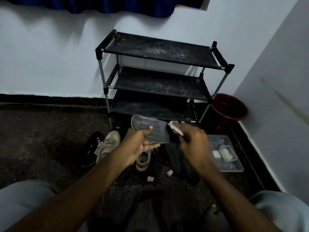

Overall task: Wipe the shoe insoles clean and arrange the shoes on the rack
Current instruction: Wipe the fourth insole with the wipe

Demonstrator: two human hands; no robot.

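Note:
My left hand (139,144) holds a grey shoe insole (148,127) from below, thumb on its top face. My right hand (192,139) grips a small white wipe (173,127) against the insole's right end. Both are in front of the black three-shelf shoe rack (158,82), whose dusty shelves hold no shoes. On the dark floor below lie a beige sneaker (110,143), a black sneaker with white stripes (92,148), a second beige shoe (143,162) under my left hand, and dark insoles (174,158).
A dark red bucket (229,109) stands right of the rack in the corner. A clear plastic tray (224,153) with small white items lies on the floor at right. Two small white caps (169,173) lie near my knees. White walls close in behind and on the right.

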